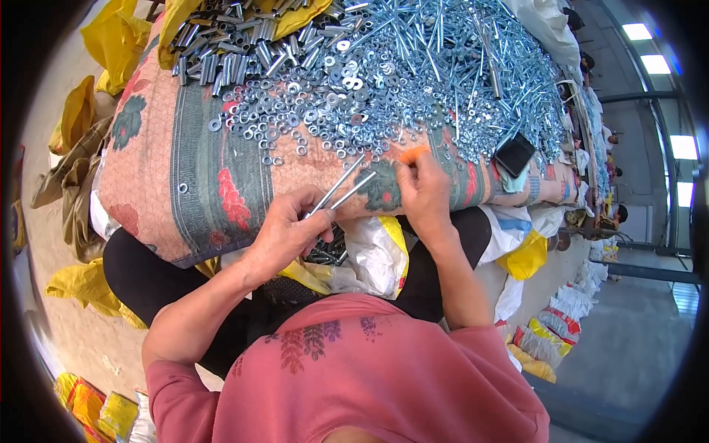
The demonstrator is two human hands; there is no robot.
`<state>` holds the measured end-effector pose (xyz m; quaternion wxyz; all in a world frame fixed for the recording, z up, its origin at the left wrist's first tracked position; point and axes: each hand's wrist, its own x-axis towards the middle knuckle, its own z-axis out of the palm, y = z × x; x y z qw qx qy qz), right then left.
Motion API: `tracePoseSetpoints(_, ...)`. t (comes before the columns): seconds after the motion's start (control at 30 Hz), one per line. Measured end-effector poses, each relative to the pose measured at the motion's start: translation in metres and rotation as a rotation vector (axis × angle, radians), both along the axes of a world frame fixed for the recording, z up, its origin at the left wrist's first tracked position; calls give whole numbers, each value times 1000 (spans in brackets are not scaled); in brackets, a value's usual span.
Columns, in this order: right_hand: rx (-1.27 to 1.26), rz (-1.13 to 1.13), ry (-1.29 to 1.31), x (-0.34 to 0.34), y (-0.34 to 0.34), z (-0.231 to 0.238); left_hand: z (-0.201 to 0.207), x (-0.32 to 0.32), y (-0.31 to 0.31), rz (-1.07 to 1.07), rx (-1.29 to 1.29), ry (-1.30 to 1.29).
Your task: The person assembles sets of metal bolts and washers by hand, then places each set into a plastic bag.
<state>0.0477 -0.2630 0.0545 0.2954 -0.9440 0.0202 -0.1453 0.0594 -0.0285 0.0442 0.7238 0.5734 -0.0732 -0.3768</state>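
My left hand [289, 227] grips two thin metal rods [342, 186], which point up and away to the right. Over the near part of the patterned cloth, my right hand [427, 198] is closed, its fingers bent together. Something orange [413, 154] shows at its fingertips; whether it is worn or held, I cannot make out. Just beyond both hands lie scattered nuts and washers [325, 103]. A heap of long shiny bolts or rods [458, 59] spreads behind them to the right. Short metal tubes [229, 55] are piled at the far left.
The patterned cloth [148, 177] covers the work surface. A dark, flat rectangular object [515, 154] lies at its right. An open white and yellow sack [378, 255] holding metal pieces sits between my knees. Yellow sacks [88, 292] lie on the floor at left; more bags [550, 332] are at right.
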Motion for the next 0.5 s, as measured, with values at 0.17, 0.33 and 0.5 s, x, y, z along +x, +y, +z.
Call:
tracePoseSetpoints(0.17, 211, 51, 42, -2, 7, 1, -4, -1, -2, 3, 13, 11)
tracePoseSetpoints(0.33, 826, 35, 291, -11, 23, 14, 2, 0, -1, -3, 23, 28)
tracePoseSetpoints(0.5, 1012, 39, 241, -16, 30, 14, 3, 1, 1, 4, 39, 13)
